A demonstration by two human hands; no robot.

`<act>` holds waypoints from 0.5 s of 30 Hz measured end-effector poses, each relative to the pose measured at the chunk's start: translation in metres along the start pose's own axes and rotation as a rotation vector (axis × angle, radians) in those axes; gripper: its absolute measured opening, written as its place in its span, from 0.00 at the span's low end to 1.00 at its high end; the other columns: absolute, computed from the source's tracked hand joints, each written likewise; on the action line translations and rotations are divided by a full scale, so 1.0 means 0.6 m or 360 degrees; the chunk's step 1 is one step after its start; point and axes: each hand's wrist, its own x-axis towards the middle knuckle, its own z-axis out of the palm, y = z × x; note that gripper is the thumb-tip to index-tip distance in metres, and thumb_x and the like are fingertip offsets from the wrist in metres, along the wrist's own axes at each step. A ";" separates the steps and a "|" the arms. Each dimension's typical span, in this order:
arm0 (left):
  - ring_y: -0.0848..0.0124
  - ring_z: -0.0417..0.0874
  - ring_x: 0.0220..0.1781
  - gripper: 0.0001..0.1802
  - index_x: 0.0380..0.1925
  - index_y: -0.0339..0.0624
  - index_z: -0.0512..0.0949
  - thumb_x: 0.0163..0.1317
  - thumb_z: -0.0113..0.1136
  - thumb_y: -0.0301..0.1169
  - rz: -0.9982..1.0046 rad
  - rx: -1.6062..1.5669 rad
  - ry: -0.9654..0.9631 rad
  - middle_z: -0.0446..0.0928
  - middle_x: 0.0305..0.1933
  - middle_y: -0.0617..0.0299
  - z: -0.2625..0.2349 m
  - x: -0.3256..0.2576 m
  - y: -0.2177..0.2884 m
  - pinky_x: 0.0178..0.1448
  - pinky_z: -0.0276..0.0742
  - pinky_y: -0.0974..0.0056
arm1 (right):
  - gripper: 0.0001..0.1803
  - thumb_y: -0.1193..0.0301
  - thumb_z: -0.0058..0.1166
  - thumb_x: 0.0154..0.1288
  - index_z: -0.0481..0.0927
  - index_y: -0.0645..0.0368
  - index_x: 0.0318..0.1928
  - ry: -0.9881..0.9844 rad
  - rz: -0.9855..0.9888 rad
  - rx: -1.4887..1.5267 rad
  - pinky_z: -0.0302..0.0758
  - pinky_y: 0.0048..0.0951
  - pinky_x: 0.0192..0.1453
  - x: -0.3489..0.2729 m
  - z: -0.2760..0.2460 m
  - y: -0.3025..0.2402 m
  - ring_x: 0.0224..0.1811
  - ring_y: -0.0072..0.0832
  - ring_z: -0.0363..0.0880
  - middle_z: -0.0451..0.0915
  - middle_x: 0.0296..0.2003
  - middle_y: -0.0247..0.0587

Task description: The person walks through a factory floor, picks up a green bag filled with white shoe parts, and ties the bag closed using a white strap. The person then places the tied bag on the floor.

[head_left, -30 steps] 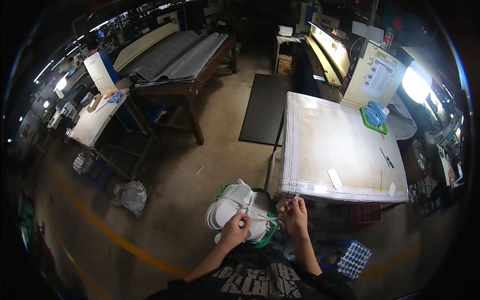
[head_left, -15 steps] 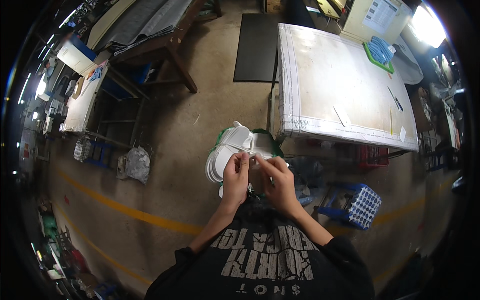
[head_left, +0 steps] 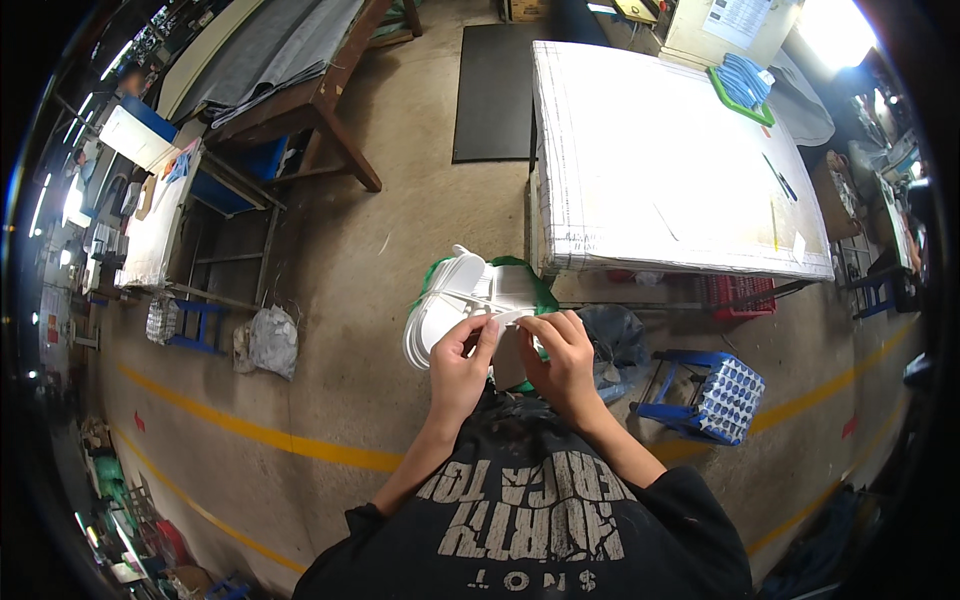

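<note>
A bundle of white insole-shaped sheets lies in front of me, a pale tie crossing over it. Green bag-like material shows around its edges. Just above the near side of the bundle, my left hand pinches a thin white strip between thumb and fingers. The strip's other end is in the fingertips of my right hand. How far the strip runs down among the sheets cannot be made out. Below and between my hands sits a greyish flat surface, partly hidden.
A white-covered table stands ahead right, with a green tray of blue items. A blue stool with patterned top and a dark plastic bag are at my right. A pale bag lies left.
My hands have moved slightly down and a little farther apart, and the strip between them shows more. The view has shifted slightly.
</note>
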 end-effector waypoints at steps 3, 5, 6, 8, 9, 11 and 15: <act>0.79 0.80 0.36 0.15 0.49 0.31 0.84 0.76 0.63 0.34 0.0116 0.0294 -0.0010 0.83 0.36 0.65 -0.003 0.000 0.005 0.40 0.76 0.72 | 0.15 0.83 0.65 0.54 0.84 0.60 0.44 0.0034 -0.0042 -0.0040 0.75 0.40 0.41 -0.003 0.000 0.002 0.35 0.41 0.77 0.82 0.35 0.41; 0.77 0.82 0.38 0.13 0.49 0.31 0.84 0.76 0.62 0.32 0.0154 0.0326 -0.0049 0.84 0.38 0.62 -0.003 0.001 0.006 0.42 0.79 0.70 | 0.14 0.82 0.66 0.54 0.84 0.60 0.43 -0.0025 -0.0068 -0.0078 0.75 0.40 0.40 -0.002 -0.001 0.004 0.35 0.40 0.77 0.82 0.34 0.40; 0.75 0.83 0.39 0.12 0.50 0.31 0.84 0.75 0.61 0.30 0.0150 0.0237 -0.0083 0.84 0.41 0.61 -0.004 0.003 0.005 0.43 0.80 0.69 | 0.13 0.82 0.66 0.55 0.84 0.60 0.42 0.0060 -0.0051 -0.0086 0.74 0.40 0.40 -0.001 0.005 -0.001 0.34 0.40 0.77 0.81 0.34 0.40; 0.74 0.85 0.43 0.11 0.51 0.31 0.84 0.74 0.60 0.26 0.0231 0.0221 -0.0164 0.84 0.45 0.58 -0.001 0.005 0.002 0.46 0.82 0.68 | 0.12 0.81 0.67 0.55 0.83 0.59 0.41 0.0148 0.0004 -0.0081 0.73 0.40 0.40 0.000 0.008 -0.002 0.34 0.40 0.76 0.80 0.33 0.40; 0.73 0.85 0.45 0.11 0.51 0.31 0.83 0.74 0.60 0.24 0.0315 0.0295 -0.0210 0.84 0.47 0.58 0.000 0.006 0.000 0.47 0.84 0.67 | 0.12 0.80 0.67 0.55 0.83 0.59 0.40 0.0070 -0.0027 -0.0105 0.72 0.40 0.39 0.000 0.003 0.003 0.34 0.40 0.76 0.79 0.31 0.40; 0.72 0.86 0.47 0.11 0.52 0.31 0.83 0.72 0.59 0.20 0.0320 0.0235 -0.0287 0.83 0.50 0.57 0.000 0.009 -0.007 0.51 0.86 0.67 | 0.12 0.80 0.67 0.55 0.83 0.59 0.41 0.0070 -0.0012 -0.0079 0.72 0.40 0.39 0.000 0.005 0.004 0.34 0.40 0.76 0.79 0.31 0.40; 0.72 0.87 0.48 0.13 0.51 0.31 0.83 0.69 0.61 0.13 -0.0037 -0.0327 -0.0353 0.84 0.49 0.58 0.000 0.016 -0.025 0.55 0.88 0.66 | 0.11 0.79 0.68 0.56 0.83 0.58 0.40 0.0069 0.0055 -0.0017 0.72 0.39 0.39 0.004 0.003 0.010 0.34 0.40 0.78 0.80 0.31 0.39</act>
